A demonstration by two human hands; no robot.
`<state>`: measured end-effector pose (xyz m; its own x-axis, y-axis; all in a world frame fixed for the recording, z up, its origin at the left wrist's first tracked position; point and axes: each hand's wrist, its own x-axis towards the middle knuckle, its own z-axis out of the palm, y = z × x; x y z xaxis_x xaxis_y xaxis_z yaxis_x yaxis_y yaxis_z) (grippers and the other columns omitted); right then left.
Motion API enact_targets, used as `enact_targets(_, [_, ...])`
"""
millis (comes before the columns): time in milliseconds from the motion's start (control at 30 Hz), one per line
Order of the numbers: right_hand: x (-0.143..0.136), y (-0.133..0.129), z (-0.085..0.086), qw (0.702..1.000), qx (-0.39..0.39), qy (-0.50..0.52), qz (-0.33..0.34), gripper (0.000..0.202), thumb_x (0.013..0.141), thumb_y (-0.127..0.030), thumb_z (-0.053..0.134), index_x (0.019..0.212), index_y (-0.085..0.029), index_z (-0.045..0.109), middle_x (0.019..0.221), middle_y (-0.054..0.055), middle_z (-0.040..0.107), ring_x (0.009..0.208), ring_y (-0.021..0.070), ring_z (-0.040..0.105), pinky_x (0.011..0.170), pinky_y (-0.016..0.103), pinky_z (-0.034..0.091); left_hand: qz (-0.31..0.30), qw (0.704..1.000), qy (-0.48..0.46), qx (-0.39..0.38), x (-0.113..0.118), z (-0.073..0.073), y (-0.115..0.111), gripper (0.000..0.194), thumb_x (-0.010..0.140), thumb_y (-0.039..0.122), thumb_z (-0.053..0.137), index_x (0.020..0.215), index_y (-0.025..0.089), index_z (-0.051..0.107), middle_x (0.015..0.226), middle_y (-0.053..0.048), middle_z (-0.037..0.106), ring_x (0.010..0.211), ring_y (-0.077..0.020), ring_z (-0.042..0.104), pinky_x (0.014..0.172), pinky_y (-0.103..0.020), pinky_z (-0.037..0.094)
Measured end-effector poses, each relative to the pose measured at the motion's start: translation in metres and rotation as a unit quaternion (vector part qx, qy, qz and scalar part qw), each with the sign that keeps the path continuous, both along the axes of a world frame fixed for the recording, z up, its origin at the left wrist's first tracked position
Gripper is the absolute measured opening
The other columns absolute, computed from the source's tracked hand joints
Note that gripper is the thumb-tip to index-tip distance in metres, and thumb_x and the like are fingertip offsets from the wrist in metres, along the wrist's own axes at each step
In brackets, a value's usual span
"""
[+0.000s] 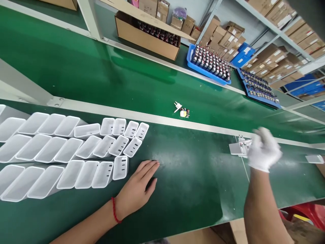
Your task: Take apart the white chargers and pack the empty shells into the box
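Note:
My left hand (139, 188), bare with a red cord at the wrist, lies on the green bench with its fingers stretched out and nothing in them. Just left of it stand rows of open white plastic housings (120, 167), several with small dark slots. My right hand (264, 149) wears a white glove and is smeared by motion, so its fingers cannot be made out. Beside it, partly covered by the glove, is a white housing (236, 149) with plug-like prongs and loose parts. A thin pale line runs down the bench from there.
Across the metal strip lie a white plug piece (177, 106) and a small wired circuit board (184, 113). Farther back are a cardboard box (147, 37) of parts and blue trays (209, 66) of components. A white piece (315, 159) lies far right; a red stool (302, 215) stands below.

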<state>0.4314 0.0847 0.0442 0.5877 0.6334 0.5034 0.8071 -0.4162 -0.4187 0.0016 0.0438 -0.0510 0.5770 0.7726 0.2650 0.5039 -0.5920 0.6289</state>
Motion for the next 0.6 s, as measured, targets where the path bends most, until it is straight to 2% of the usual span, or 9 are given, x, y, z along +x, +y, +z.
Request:
enact_targets(33, [-0.015, 0.02, -0.007, 0.995, -0.048, 0.013, 0.081, 0.036, 0.086, -0.019, 0.056, 0.119, -0.022, 0.07, 0.13, 0.011, 0.064, 0.13, 0.0237, 0.054, 0.113, 0.035, 0.036, -0.006, 1.0, 0.006, 0.01, 0.0, 0.005, 0.0, 0.049, 0.094, 0.014, 0.05, 0.143, 0.018, 0.043, 0.129, -0.01, 0.065, 0.122, -0.0247, 0.059, 0.1, -0.039, 0.056])
enact_targets(100, [-0.047, 0.065, -0.026, 0.968, -0.128, 0.043, 0.212, 0.054, 0.073, -0.017, 0.07, 0.126, -0.026, 0.066, 0.134, 0.005, 0.063, 0.133, 0.0219, 0.051, 0.113, 0.03, 0.037, -0.017, 0.999, 0.022, 0.046, -0.002, 0.018, 0.001, 0.044, 0.096, 0.016, 0.049, 0.14, 0.015, 0.046, 0.127, -0.01, 0.066, 0.119, -0.0261, 0.06, 0.098, -0.04, 0.056])
enact_targets(167, [-0.075, 0.107, -0.043, 0.937, -0.184, 0.081, 0.286, 0.075, 0.065, -0.012, 0.073, 0.137, -0.025, 0.058, 0.142, 0.006, 0.057, 0.139, 0.0233, 0.045, 0.115, 0.034, 0.035, -0.002, 0.994, 0.052, 0.099, -0.005, 0.035, 0.006, 0.037, 0.096, 0.016, 0.048, 0.133, 0.014, 0.053, 0.124, -0.012, 0.067, 0.114, -0.0292, 0.061, 0.094, -0.044, 0.055])
enact_targets(200, [-0.086, 0.124, -0.049, 0.924, -0.207, 0.101, 0.306, 0.082, 0.062, -0.011, 0.074, 0.14, -0.023, 0.054, 0.142, 0.007, 0.057, 0.137, 0.0243, 0.047, 0.114, 0.036, 0.036, 0.018, 0.989, 0.074, 0.124, -0.008, 0.043, 0.01, 0.034, 0.096, 0.015, 0.049, 0.129, 0.013, 0.057, 0.123, -0.013, 0.067, 0.112, -0.0312, 0.06, 0.092, -0.047, 0.054])
enact_targets(300, [-0.103, 0.156, -0.058, 0.902, -0.252, 0.148, 0.317, 0.089, 0.059, -0.011, 0.075, 0.143, -0.017, 0.049, 0.125, 0.01, 0.069, 0.111, 0.0245, 0.065, 0.103, 0.042, 0.046, 0.095, 0.971, 0.153, 0.16, -0.016, 0.066, 0.029, 0.03, 0.093, 0.013, 0.051, 0.119, 0.008, 0.064, 0.124, -0.018, 0.064, 0.113, -0.0373, 0.057, 0.091, -0.053, 0.05])
enact_targets(400, [-0.1, 0.166, -0.055, 0.909, -0.249, 0.171, 0.289, 0.089, 0.053, -0.014, 0.08, 0.139, -0.015, 0.055, 0.098, 0.008, 0.076, 0.088, 0.025, 0.068, 0.094, 0.045, 0.048, 0.142, 0.957, 0.214, 0.134, -0.019, 0.077, 0.053, 0.03, 0.092, 0.02, 0.054, 0.114, 0.006, 0.067, 0.124, -0.022, 0.062, 0.115, -0.0408, 0.054, 0.093, -0.056, 0.047])
enact_targets(500, [-0.094, 0.159, -0.049, 0.926, -0.2, 0.202, 0.25, 0.086, 0.05, -0.02, 0.083, 0.133, -0.015, 0.061, 0.084, 0.008, 0.075, 0.086, 0.028, 0.068, 0.091, 0.046, 0.048, 0.157, 0.951, 0.242, 0.107, -0.012, 0.077, 0.075, 0.027, 0.087, 0.02, 0.058, 0.103, 0.003, 0.071, 0.12, -0.025, 0.061, 0.115, -0.0425, 0.053, 0.093, -0.056, 0.045])
enact_targets(600, [-0.095, 0.133, -0.043, 0.929, -0.124, 0.262, 0.228, 0.091, 0.062, -0.038, 0.079, 0.144, -0.014, 0.048, 0.096, 0.011, 0.075, 0.091, 0.0267, 0.068, 0.088, 0.043, 0.051, 0.16, 0.951, 0.244, 0.102, 0.002, 0.072, 0.091, 0.022, 0.083, 0.008, 0.055, 0.093, 0.003, 0.074, 0.117, -0.027, 0.062, 0.118, -0.0431, 0.052, 0.094, -0.057, 0.044])
